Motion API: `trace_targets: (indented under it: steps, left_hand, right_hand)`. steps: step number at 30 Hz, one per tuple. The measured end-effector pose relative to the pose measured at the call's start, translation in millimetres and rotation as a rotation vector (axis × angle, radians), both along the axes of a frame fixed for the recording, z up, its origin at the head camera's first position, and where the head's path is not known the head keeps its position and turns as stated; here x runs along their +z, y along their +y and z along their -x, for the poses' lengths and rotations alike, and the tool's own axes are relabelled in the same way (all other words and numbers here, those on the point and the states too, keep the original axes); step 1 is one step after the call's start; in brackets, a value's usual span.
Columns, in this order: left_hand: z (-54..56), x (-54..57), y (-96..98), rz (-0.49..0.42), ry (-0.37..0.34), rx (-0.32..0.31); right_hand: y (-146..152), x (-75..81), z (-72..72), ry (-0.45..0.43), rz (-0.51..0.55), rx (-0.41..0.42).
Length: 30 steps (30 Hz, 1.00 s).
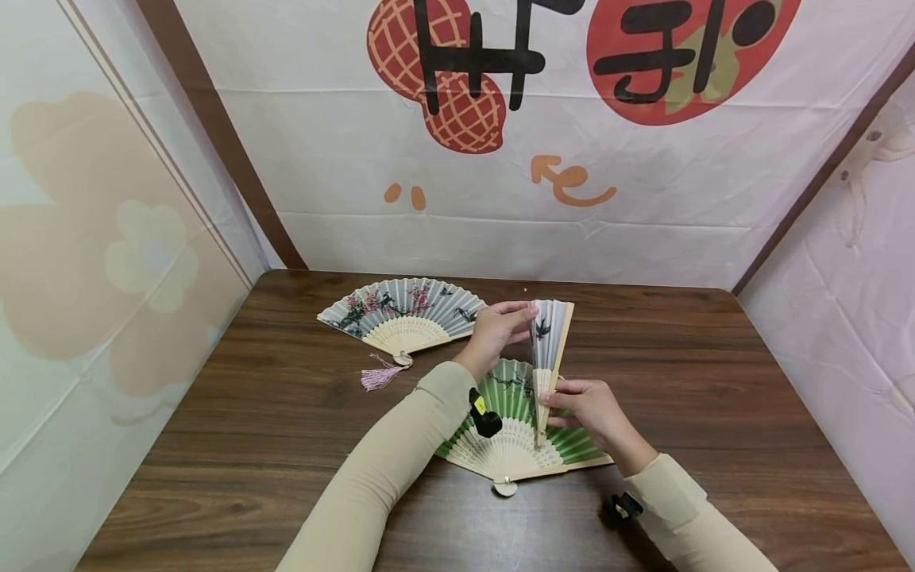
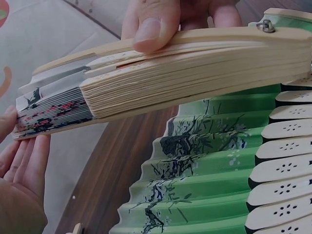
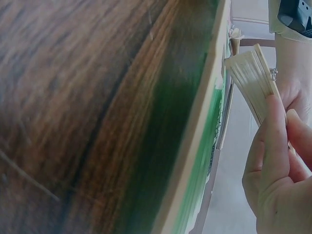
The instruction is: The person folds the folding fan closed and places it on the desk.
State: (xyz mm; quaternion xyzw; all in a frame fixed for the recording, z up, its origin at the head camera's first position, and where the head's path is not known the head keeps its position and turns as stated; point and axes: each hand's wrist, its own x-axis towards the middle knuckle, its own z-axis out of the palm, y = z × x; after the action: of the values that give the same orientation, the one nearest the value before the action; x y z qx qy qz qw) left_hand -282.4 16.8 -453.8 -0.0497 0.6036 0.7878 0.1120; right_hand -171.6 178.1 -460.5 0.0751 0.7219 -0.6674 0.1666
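A pale grey folding fan with a dark bird on its leaf stands nearly folded between both hands, its pivot end pointing down. At the leaf's upper side, the left hand pinches its edge between thumb and fingers. Lower down, the right hand grips the wooden ribs, thumb on one side and fingers behind. In the left wrist view the stacked ribs lie close together, with a metal rivet at one end. Beneath the hands, a green folding fan lies spread on the table, partly covered by the left forearm.
Another spread fan, grey-blue with pink blossoms, lies at the back left with a pink tassel. Its right end is overlapped by the left hand. The dark wooden table ends at a printed white cloth wall.
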Motion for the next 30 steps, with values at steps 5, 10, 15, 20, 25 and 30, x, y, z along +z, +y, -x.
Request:
trace_targets:
  steps: [5,10,15,20,25,30]
  left_hand:
    - [-1.5,0.5,0.0,0.003,0.005,-0.010]
    - [-1.7,0.2,0.0,0.004,0.000,-0.013]
    - [-1.2,0.2,0.7,0.004,0.003,-0.012]
    - [-0.8,0.3,1.2,0.003,0.005,-0.011]
    - [-1.0,0.3,0.6,0.003,0.008,-0.011]
    - [-1.1,0.1,0.5,0.009,0.015,-0.013]
  right_hand:
    - [0.0,-0.5,-0.1,-0.006,-0.003,-0.004]
    - [0.5,0.2,0.0,-0.004,0.012,0.000]
    - [0.9,1.1,0.8,-0.001,0.009,-0.006]
    - [1.2,0.9,1.1,0.004,0.006,-0.005]
    - [0.3,1.0,0.7,0.019,0.008,0.000]
    - [-0.1,0.7,0.2,0.024,-0.006,-0.002]
